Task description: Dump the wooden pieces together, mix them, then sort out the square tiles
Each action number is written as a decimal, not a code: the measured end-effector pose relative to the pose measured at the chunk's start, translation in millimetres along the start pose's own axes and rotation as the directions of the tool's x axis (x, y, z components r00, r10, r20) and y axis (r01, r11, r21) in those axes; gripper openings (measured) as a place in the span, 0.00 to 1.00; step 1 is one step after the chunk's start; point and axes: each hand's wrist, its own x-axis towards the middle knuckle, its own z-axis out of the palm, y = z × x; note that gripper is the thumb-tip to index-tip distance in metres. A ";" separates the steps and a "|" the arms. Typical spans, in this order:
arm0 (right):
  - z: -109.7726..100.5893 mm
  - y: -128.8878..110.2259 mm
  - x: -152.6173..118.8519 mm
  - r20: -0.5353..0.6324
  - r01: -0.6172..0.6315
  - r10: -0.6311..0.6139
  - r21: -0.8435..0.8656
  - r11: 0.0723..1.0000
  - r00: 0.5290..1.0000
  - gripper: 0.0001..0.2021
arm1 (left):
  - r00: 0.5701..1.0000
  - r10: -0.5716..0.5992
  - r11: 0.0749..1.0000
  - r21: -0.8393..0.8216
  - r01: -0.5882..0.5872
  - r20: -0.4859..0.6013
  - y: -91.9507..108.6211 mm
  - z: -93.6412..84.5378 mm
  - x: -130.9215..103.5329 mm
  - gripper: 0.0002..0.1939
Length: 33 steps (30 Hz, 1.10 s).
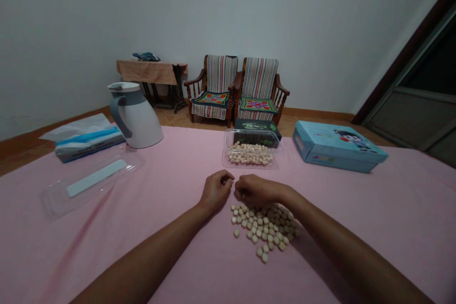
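Note:
My left hand rests at the middle of the pink-covered table, fingers curled and tips pressed together. Almost touching it is my right hand, also closed, knuckles up, over the far edge of a loose heap of small cream-coloured rounded pieces. Whatever either hand pinches is too small or hidden to name. Just beyond the hands stands a clear plastic container, partly filled with similar small pieces. Its kind of content looks bead-like, but I cannot tell exactly.
A clear plastic lid lies at left, near a tissue pack and a white-grey jug. A black box is behind the container; a blue box stands at right. Two wooden chairs are beyond the table.

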 end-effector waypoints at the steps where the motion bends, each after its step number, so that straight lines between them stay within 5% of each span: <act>1: -5.6 1.7 -0.7 -0.049 -0.043 0.042 -0.016 0.999 0.998 0.10 | 1.000 0.001 1.000 0.003 -0.001 0.003 -0.4 0.2 0.0 0.07; 4: -29.8 9.2 -1.5 -0.315 -0.210 0.179 -0.070 0.975 0.932 0.10 | 1.000 -0.005 1.000 0.006 0.005 0.010 -0.8 0.5 -0.1 0.07; 8: -56.3 18.2 -3.1 -0.635 -0.314 0.240 -0.004 0.950 0.735 0.14 | 1.000 -0.009 1.000 0.003 0.009 0.013 0.0 -0.4 -0.8 0.07; 10: -57.7 17.9 -7.3 -0.585 -0.284 0.247 0.029 0.958 0.772 0.13 | 1.000 -0.003 1.000 0.004 0.003 0.016 0.3 -0.8 -0.9 0.07; 12: -51.0 14.3 -13.9 -0.379 -0.239 0.231 0.027 0.971 0.896 0.11 | 1.000 0.001 1.000 0.008 -0.002 0.019 0.2 -0.8 -0.7 0.07; 14: -39.8 8.8 -21.0 -0.143 -0.187 0.188 0.017 0.982 0.972 0.11 | 1.000 -0.003 1.000 0.011 0.003 0.019 -0.2 -0.4 -0.3 0.07; 20: -15.9 -2.9 -26.1 0.129 -0.220 0.216 0.020 0.975 0.968 0.10 | 1.000 -0.008 1.000 0.013 0.008 0.015 -0.3 0.7 0.2 0.07; 29: -0.7 -4.5 -21.8 0.079 -0.229 0.232 -0.056 0.972 0.969 0.10 | 1.000 0.002 1.000 0.009 -0.002 0.022 2.4 -0.9 -0.6 0.07; 33: -17.0 0.7 -20.5 -0.108 -0.263 0.257 -0.051 0.963 0.960 0.07 | 1.000 0.003 1.000 0.022 -0.004 0.027 1.2 -0.5 -0.1 0.07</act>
